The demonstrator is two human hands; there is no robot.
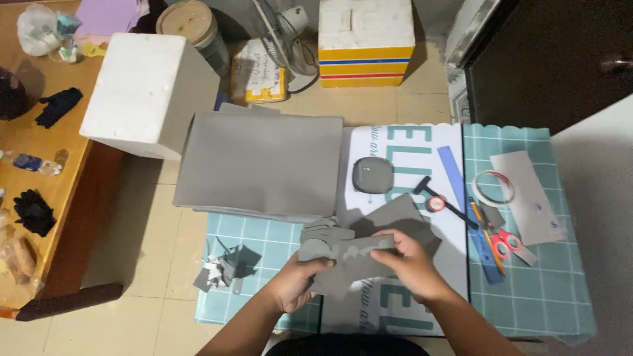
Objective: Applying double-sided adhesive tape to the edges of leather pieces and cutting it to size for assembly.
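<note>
Both hands hold a cut piece of grey foam sheet [349, 260] above a white printed board [402, 148] on the floor. My left hand [298, 280] grips its lower left edge. My right hand [405, 260] pinches its right side, thumb on top. The piece has finger-like cut strips at its upper left. Under it lies a larger grey offcut [395, 214].
A stack of big grey foam sheets [264, 161] lies beyond the hands. Grey scraps [224, 267] sit on the teal grid mat [554, 290]. To the right are a hammer [438, 198], blue ruler [461, 191], tape roll [493, 186], red scissors [504, 244], and a rounded grey block [372, 175]. A white foam box [148, 92] stands at left.
</note>
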